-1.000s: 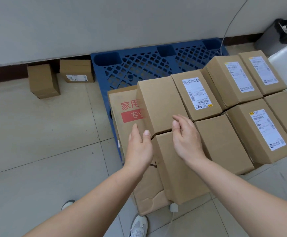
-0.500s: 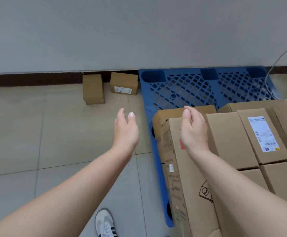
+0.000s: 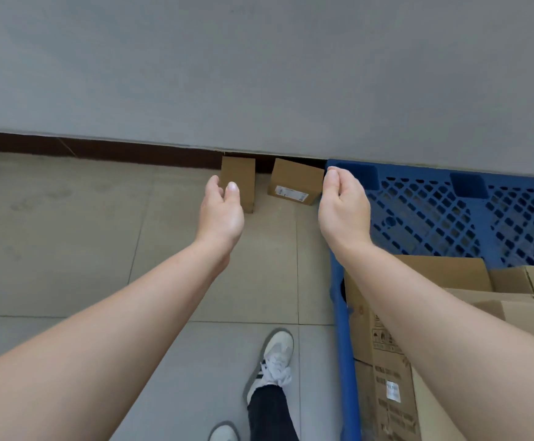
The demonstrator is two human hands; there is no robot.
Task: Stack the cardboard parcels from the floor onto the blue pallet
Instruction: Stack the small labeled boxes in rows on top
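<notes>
Blue pallet (image 3: 424, 214) at right, against the wall. Stacked parcels (image 3: 444, 275) on its near part. Left hand (image 3: 221, 214) and right hand (image 3: 343, 205) held out apart, fingers loosely curled, both empty. Plain parcel (image 3: 243, 171) and labelled parcel (image 3: 294, 179) on the floor by the skirting, just left of the pallet.

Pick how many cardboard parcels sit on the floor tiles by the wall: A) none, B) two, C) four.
B: only the plain parcel and the labelled parcel stand on the tiles, left of the blue pallet.
</notes>
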